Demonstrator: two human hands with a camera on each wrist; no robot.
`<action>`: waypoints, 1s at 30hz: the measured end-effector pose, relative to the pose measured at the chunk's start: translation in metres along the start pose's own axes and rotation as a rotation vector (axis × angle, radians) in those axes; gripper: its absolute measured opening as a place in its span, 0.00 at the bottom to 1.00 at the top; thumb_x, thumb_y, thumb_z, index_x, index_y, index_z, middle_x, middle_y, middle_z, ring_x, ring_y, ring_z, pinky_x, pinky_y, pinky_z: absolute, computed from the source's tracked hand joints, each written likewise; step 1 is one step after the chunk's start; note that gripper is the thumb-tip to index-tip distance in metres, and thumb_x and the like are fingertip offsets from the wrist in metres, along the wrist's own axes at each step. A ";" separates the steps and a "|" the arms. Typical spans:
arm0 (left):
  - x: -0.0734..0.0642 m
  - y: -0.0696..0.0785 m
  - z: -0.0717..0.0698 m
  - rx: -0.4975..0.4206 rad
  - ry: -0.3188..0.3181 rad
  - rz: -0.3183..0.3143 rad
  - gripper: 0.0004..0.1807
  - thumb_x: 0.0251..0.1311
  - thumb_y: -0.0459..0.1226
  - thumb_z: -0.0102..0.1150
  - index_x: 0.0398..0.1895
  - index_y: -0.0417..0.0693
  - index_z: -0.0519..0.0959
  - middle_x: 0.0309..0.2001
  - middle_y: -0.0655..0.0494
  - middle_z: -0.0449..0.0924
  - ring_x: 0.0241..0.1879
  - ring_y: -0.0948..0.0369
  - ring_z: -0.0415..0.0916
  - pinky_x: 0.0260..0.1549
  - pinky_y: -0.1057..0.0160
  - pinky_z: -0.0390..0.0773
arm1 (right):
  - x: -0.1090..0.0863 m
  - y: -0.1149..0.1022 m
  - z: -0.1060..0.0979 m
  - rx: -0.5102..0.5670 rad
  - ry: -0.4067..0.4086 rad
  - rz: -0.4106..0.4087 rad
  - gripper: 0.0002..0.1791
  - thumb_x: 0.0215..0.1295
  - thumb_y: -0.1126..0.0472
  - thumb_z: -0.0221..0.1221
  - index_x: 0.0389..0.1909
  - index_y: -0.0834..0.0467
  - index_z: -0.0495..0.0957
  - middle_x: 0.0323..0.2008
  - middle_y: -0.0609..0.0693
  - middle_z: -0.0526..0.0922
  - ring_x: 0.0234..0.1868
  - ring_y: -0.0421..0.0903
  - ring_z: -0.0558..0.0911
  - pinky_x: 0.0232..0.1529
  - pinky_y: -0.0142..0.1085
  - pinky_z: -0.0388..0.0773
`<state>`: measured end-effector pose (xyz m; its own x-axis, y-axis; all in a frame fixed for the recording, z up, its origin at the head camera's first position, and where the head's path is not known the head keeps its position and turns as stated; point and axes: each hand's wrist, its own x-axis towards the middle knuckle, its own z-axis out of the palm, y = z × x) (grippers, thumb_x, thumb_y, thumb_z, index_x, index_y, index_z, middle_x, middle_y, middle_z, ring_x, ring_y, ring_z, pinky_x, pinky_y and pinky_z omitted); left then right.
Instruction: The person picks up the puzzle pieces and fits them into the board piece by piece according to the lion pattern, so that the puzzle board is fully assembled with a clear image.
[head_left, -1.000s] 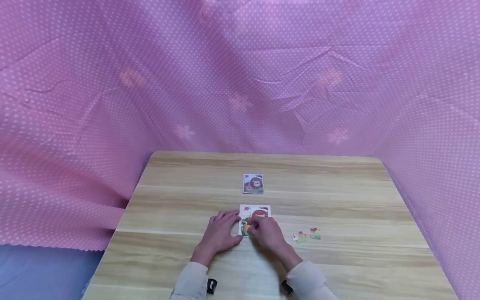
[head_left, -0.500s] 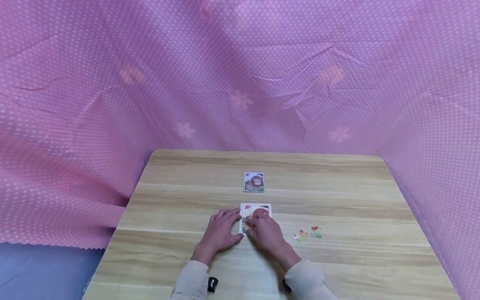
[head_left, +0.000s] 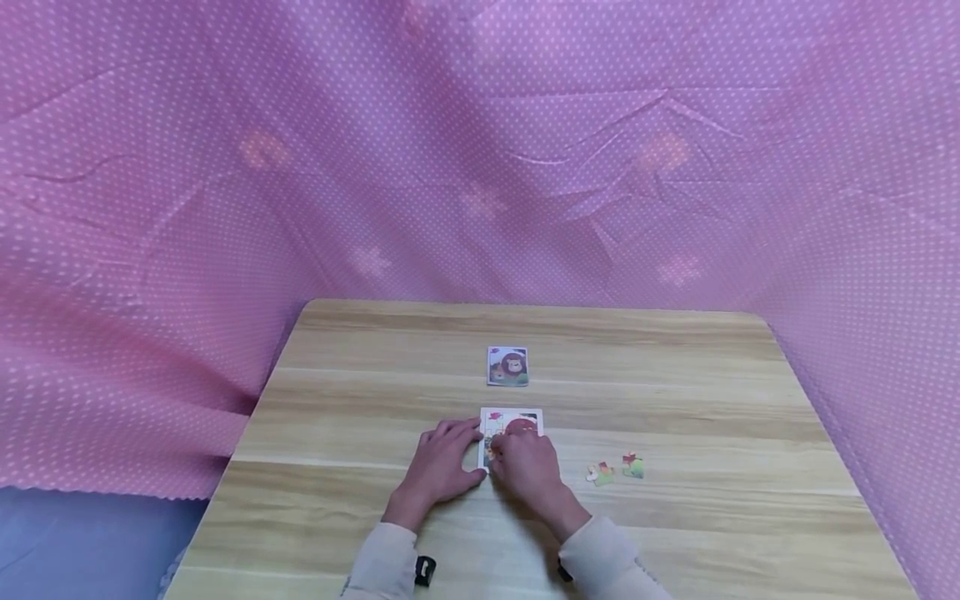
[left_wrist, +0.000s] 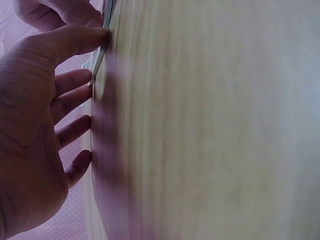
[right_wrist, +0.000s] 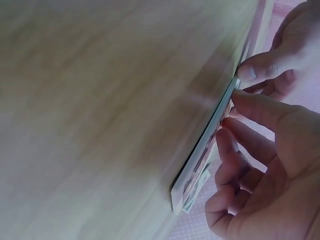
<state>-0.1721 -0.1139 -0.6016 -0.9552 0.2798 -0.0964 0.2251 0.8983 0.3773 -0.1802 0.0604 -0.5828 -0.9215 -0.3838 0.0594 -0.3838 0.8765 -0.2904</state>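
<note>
A person in pale, padded sleeves [head_left: 382, 557] leans both hands over a thin, flat puzzle board [head_left: 512, 410] at the near middle of a desk [head_left: 360, 392]. The board is rectangular, with a smooth white rim around a printed scene: a pink shape in one corner, a round, dark red mane in the other. The left hand [head_left: 438, 465] lies with fingers spread and extended, its grip loose, thumb and fingertips against the board's left side. The right hand [head_left: 528, 467] bends over the picture, fingers curled, thumb at the near edge and index fingertip on the printed surface; whether its grip holds a piece cannot be told. Just beyond the board lies a small, glossy-looking card [head_left: 507, 367] printed with a round-maned lion. To the right, apart from the board, rest two knobbed, irregular pieces: a white, orange and green piece [head_left: 601, 474] and, near it, a red and green piece [head_left: 633, 465]. The desk is pale, streaked with long bands of wood grain, its far corners rounded. Behind it hangs a creased pink cloth [head_left: 480, 133], dotted white and scattered with faint flower shapes.
</note>
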 end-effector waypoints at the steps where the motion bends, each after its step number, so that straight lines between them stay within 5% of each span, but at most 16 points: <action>1: 0.000 0.001 0.000 -0.001 -0.001 -0.002 0.34 0.51 0.58 0.63 0.61 0.60 0.73 0.72 0.65 0.62 0.68 0.58 0.60 0.62 0.47 0.63 | 0.000 0.001 -0.001 0.009 -0.009 -0.004 0.08 0.55 0.54 0.64 0.36 0.47 0.87 0.28 0.44 0.80 0.30 0.44 0.77 0.31 0.43 0.75; 9: 0.004 0.004 -0.003 0.002 -0.001 0.006 0.34 0.50 0.58 0.64 0.61 0.60 0.73 0.72 0.65 0.62 0.68 0.58 0.60 0.62 0.46 0.63 | -0.013 0.024 -0.009 0.132 -0.031 0.052 0.18 0.55 0.60 0.59 0.48 0.47 0.84 0.48 0.49 0.81 0.48 0.50 0.79 0.48 0.50 0.77; 19: 0.003 0.008 -0.005 0.020 0.012 0.003 0.34 0.48 0.58 0.65 0.60 0.60 0.74 0.71 0.64 0.64 0.67 0.57 0.61 0.61 0.46 0.64 | -0.044 0.068 -0.031 0.156 -0.022 0.103 0.18 0.54 0.57 0.64 0.48 0.48 0.83 0.40 0.45 0.77 0.40 0.43 0.74 0.41 0.40 0.73; 30: -0.004 0.005 0.001 0.023 0.017 0.006 0.35 0.50 0.58 0.62 0.62 0.58 0.73 0.71 0.62 0.64 0.67 0.55 0.61 0.61 0.43 0.64 | -0.073 0.107 -0.035 0.110 0.045 0.163 0.20 0.49 0.60 0.66 0.47 0.51 0.83 0.46 0.50 0.82 0.48 0.52 0.79 0.48 0.50 0.77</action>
<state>-0.1670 -0.1097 -0.6002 -0.9568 0.2798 -0.0786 0.2351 0.9043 0.3564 -0.1558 0.1923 -0.5843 -0.9735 -0.2244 0.0447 -0.2232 0.8878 -0.4025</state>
